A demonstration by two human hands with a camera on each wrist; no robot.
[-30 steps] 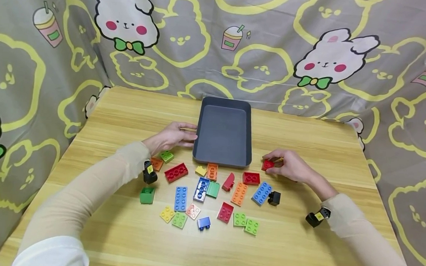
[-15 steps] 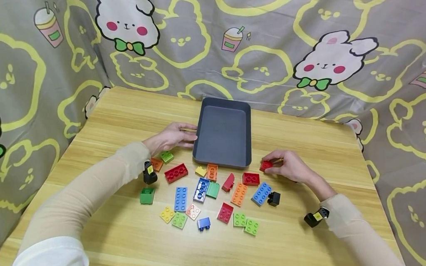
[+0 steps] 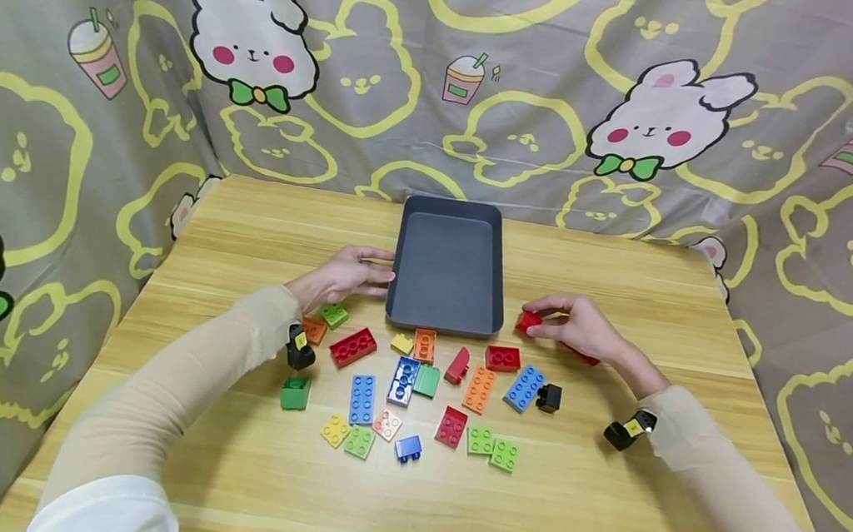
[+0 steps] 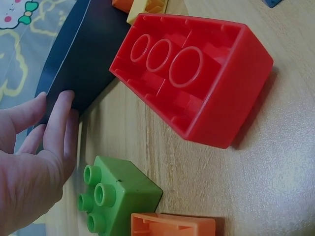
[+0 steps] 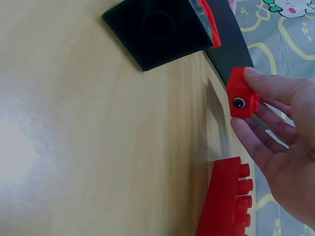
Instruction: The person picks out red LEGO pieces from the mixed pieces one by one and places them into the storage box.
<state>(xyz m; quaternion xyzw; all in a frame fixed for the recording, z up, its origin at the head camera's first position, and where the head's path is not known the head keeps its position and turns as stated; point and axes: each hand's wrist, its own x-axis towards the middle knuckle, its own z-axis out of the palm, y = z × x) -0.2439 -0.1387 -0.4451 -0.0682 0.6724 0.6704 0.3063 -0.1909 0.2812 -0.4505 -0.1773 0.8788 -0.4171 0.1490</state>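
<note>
Beside a dark grey tray, my left hand rests its loosely straight fingers against the left wall. My right hand pinches a small red toy brick between thumb and fingers, right of the tray's near corner. In the right wrist view this brick shows a printed eye on one side and is held above the table. A long red brick lies below that hand, mostly hidden by it in the head view. Nearest the left hand are a lime brick and an upturned red brick.
Several loose bricks lie spread in front of the tray, among them a blue one, an orange one, a black one and a green one. A patterned curtain hangs close behind the wooden table.
My right hand has shifted slightly left and up with the small red brick, turning it. Part of the long red brick now shows under that hand. The left hand and tray stay put.
</note>
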